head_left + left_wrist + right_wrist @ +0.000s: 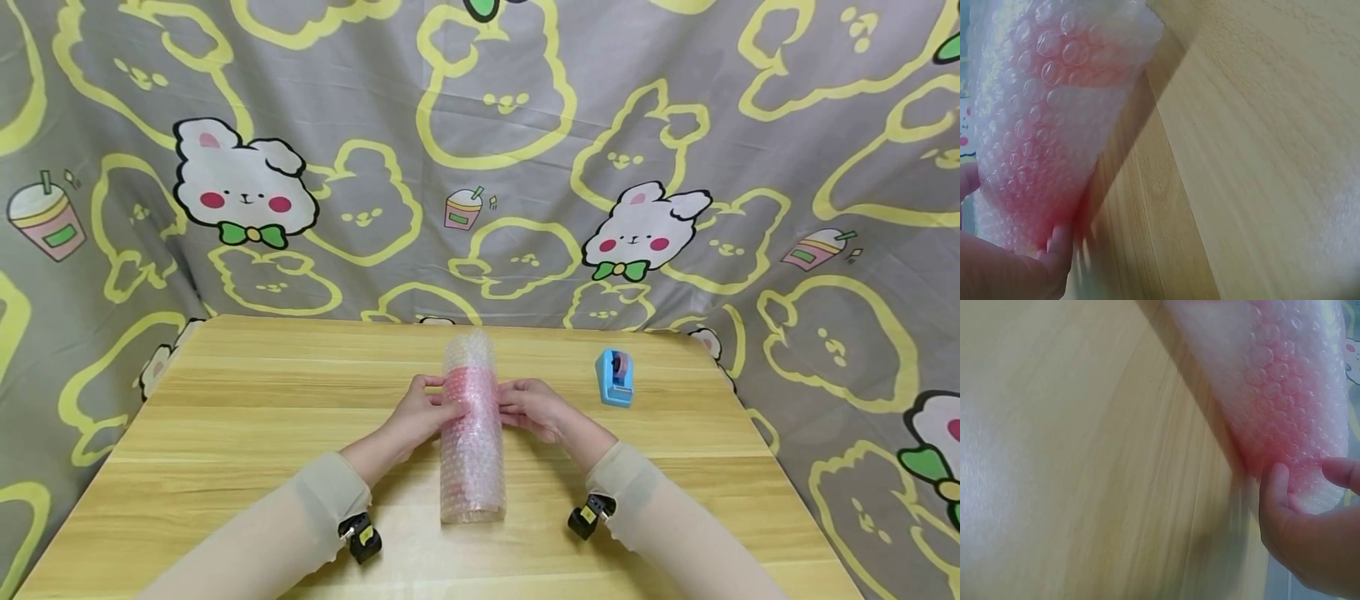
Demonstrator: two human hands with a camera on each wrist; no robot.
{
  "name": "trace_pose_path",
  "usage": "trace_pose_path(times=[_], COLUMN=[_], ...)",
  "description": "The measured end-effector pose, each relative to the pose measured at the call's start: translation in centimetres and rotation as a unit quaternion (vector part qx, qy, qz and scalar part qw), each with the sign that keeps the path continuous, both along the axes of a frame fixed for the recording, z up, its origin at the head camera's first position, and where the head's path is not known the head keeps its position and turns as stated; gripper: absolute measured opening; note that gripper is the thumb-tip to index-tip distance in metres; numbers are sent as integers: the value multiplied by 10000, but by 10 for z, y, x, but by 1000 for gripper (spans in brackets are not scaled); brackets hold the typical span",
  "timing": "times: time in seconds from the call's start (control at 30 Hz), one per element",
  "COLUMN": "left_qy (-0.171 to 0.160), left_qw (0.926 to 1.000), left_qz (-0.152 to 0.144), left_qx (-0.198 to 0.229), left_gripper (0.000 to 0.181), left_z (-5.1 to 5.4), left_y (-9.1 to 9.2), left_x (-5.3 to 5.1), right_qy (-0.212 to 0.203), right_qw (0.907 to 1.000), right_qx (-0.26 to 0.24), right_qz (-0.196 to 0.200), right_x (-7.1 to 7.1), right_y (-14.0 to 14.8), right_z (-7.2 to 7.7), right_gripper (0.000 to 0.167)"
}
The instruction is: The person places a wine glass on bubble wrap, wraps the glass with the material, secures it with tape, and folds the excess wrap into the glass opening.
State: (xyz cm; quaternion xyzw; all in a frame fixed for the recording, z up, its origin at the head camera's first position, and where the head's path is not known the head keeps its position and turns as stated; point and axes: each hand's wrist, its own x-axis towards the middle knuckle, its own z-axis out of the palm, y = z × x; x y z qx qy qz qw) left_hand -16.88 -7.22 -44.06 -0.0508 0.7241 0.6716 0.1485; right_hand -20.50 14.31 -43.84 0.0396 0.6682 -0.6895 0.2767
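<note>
A roll of clear bubble wrap (pixel 472 467) with something pink inside lies lengthwise on the table, one end toward the person. My left hand (pixel 423 417) grips its left side, the thumb on top of the wrap; in the left wrist view that hand (pixel 1016 265) has fingers curled at the roll's (pixel 1035 137) lower edge. On the opposite side my right hand (pixel 536 408) holds the roll with bent fingers. The right wrist view has this hand (pixel 1313 531) with thumb and a finger against the wrap (pixel 1291 406). What the pink thing is cannot be told through the layers.
A blue tape dispenser (pixel 617 379) stands on the wooden table (pixel 300 375) to the right of the roll, beyond the right hand. A grey curtain (pixel 517 100) with yellow outlines and white rabbits hangs behind the table and along both sides.
</note>
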Motion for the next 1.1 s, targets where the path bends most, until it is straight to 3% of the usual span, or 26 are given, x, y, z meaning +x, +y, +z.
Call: trace_pose_path(times=[0.2,0.47,0.6,0.7,0.87,0.93,1.07,1.1], left_qy=[204,106,88,14,-55,-42,-73,-82], left_qw=[9995,9993,9992,9993,9996,9996,9996,9996], left_qz=[87,235,235,245,238,227,225,226], left_qx=[-217,-264,-304,-270,-151,-129,-124,-137], left_gripper=[65,65,66,68,69,70,70,70], left_z=[0,1,2,2,2,2,1,0], left_y=[4,7,9,10,11,11,11,10], left_x=[3,2,2,1,0,0,1,1], right_qy=[113,665,1019,1387,1973,2230,2664,2710], right_qw=[9997,9949,9858,9718,9353,9102,8483,8370], right_qx=[172,707,1304,1855,2817,3326,4301,4446], right_qz=[94,263,272,439,841,1061,1564,1683], right_x=[1,2,3,5,5,3,-1,-2], right_y=[0,-1,1,4,16,24,42,47], right_z=[0,-1,1,7,18,23,31,33], right_gripper=[29,35,34,33,27,25,22,22])
